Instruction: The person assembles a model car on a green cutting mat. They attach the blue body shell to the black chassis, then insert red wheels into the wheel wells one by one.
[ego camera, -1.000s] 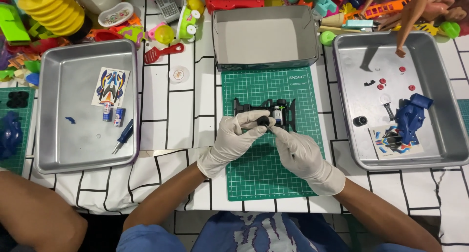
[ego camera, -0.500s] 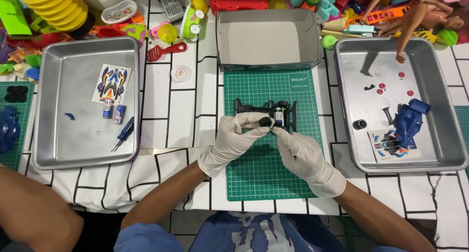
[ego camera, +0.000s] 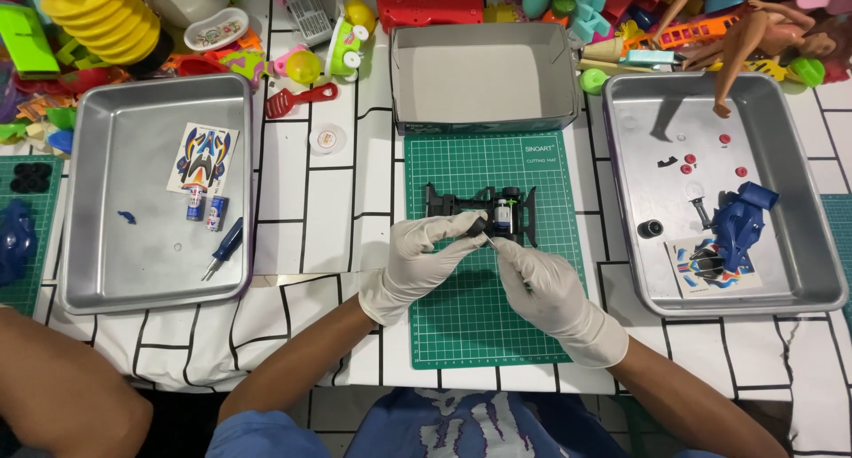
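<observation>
Black toy car frame (ego camera: 484, 212) lying on green cutting mat (ego camera: 488, 334), centre of surface (ego camera: 311, 183), just near of grey cardboard box (ego camera: 484, 72). Left hand (ego camera: 426, 263), gloved, fingers pinched closed on frame's near edge. Right hand (ego camera: 546, 289), gloved, closed on a thin tool touching frame; tool too small to identify. Left metal tray (ego camera: 98, 272): sticker sheet (ego camera: 202, 158), two small batteries (ego camera: 206, 209), blue screwdriver (ego camera: 224, 248). Right metal tray (ego camera: 799, 272): blue car shell (ego camera: 737, 223), small red parts (ego camera: 701, 161). Toys heaped along far edge.
</observation>
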